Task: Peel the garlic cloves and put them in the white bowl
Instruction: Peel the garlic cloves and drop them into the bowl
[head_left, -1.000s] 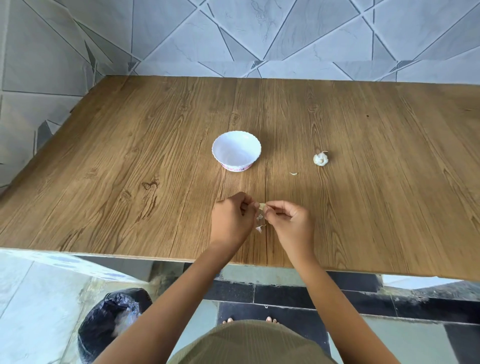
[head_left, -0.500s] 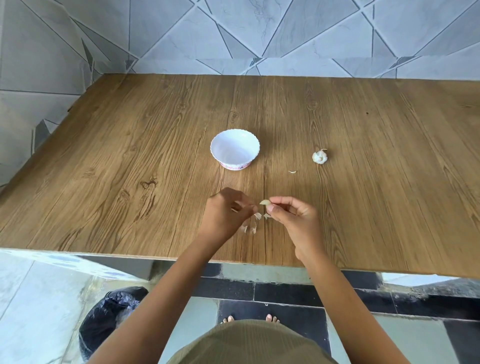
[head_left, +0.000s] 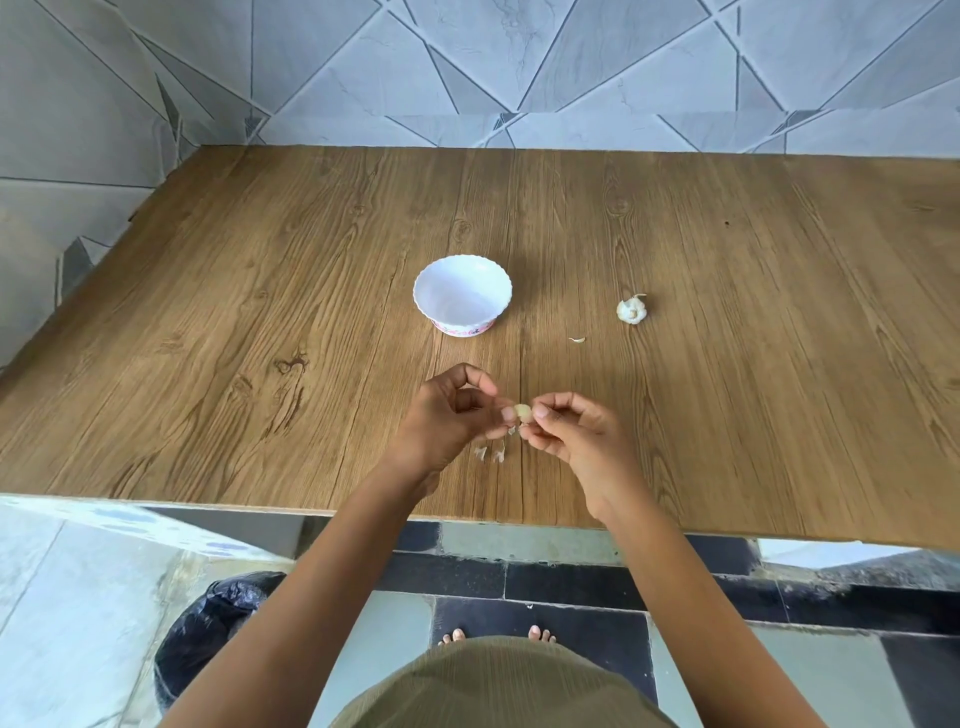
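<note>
Both hands meet above the near bench (head_left: 208, 332), left hand (head_left: 448, 415) and right hand (head_left: 574, 434) pinching one clove (head_left: 522, 412) between curled fingertips.

No readable text or labels anywhere.

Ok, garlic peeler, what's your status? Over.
Pinch grip on the garlic clove, left hand and right hand both. Empty white bowl ahead, nothing in the way. A few peel scraps below.

White bowl (head_left: 462, 291) with pink floral base, brown woodgrain table (head_left: 260, 312), pale garlic clove (head_left: 522, 412).
</note>
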